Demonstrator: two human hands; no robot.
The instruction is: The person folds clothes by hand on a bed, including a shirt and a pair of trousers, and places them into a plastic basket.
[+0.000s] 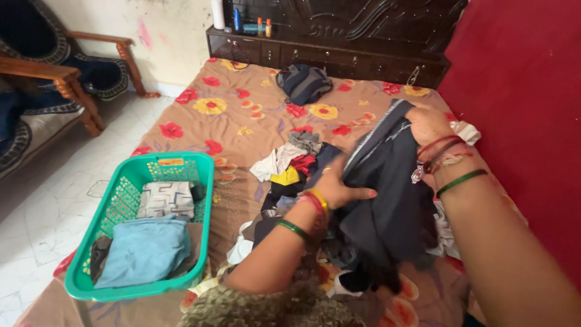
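Note:
Both my hands hold a dark grey garment with a striped edge above a pile of mixed clothes on the bed. My left hand presses flat against the garment's left side, fingers gripping the cloth. My right hand clutches its top edge, raised higher. Bangles and threads circle both wrists.
A green plastic laundry basket sits at the bed's left edge with folded clothes inside, a blue one in front. A dark folded garment lies near the wooden headboard. A wooden chair stands at left, a red wall at right.

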